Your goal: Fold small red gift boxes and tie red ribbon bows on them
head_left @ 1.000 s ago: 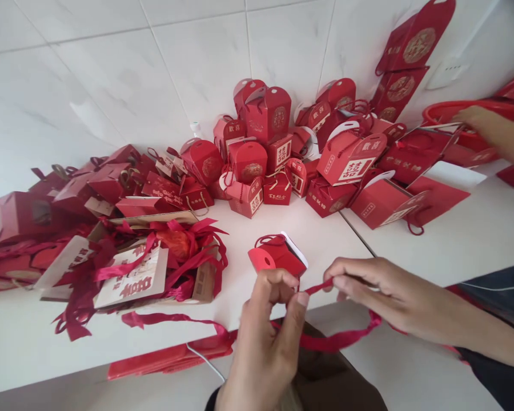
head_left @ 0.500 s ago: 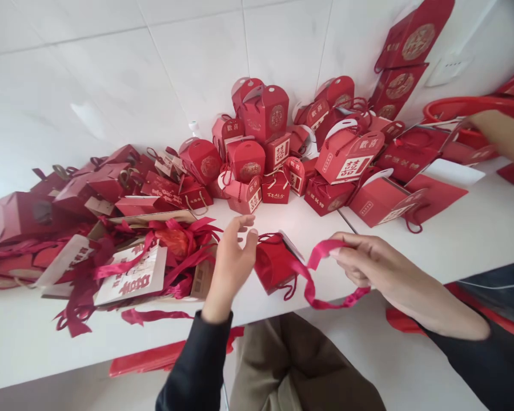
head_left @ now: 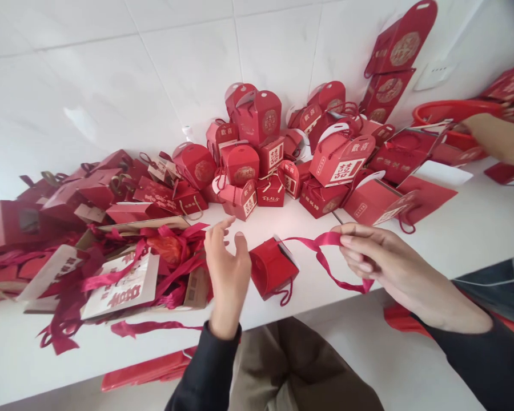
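Note:
A magenta ribbon (head_left: 325, 260) hangs in a loop from my right hand (head_left: 366, 251), whose thumb and fingers pinch it. Its other stretch reaches left toward a small red gift box (head_left: 274, 265) on the white table. That box lies tilted between my hands, with a dark red cord handle (head_left: 286, 293) at its lower right. My left hand (head_left: 228, 265) is raised just left of the box, thumb and fingers apart, nothing in it. Whether its thumb touches the box I cannot tell.
Behind stands a pile of red gift boxes (head_left: 240, 165) against the tiled wall. On the left an open carton (head_left: 199, 288) overflows with ribbons and white printed cards (head_left: 124, 282). At the right, another person's hand (head_left: 482, 128) is by a red basin (head_left: 454, 108).
My right hand has drawn the ribbon up and away from the box, so it stretches straighter. My left hand stays open beside the box. The view has shifted slightly.

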`<state>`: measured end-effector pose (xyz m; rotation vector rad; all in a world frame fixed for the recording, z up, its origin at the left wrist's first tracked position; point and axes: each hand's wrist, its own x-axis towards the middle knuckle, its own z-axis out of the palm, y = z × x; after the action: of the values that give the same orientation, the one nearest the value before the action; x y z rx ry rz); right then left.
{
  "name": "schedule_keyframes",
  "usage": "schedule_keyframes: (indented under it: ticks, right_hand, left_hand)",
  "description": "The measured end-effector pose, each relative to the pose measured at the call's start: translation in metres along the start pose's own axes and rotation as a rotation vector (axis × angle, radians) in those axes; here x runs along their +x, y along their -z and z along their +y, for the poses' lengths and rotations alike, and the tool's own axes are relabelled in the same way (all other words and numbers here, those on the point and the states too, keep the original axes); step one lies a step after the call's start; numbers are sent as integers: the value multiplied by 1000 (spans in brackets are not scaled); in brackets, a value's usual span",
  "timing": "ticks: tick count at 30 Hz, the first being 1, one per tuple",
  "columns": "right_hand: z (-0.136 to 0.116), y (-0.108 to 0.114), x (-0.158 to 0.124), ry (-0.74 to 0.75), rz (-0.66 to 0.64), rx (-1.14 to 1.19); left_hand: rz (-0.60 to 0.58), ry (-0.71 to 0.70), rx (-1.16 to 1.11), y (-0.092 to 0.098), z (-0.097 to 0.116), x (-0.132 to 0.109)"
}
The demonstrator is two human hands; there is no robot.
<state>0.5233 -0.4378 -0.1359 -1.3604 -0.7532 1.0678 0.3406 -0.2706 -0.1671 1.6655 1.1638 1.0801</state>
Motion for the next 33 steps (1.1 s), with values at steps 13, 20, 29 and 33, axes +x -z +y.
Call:
schedule_keyframes:
  ticks: [13, 20, 29, 33]
  right_hand:
    - [-15, 7, -14, -52, -118, -150]
    - [-7, 8, -12, -57, -26, -124]
    - [-3, 7, -12, -27, -104, -51]
    - [0, 4, -8, -92, -124, -47]
  left_hand:
    - [-544, -260, 66, 3, 54, -59]
    - [-231, -518, 499, -16, 6, -50]
    - [-389, -478, 388, 0, -16, -40]
    - [-376, -456, 385, 1, -15, -40]
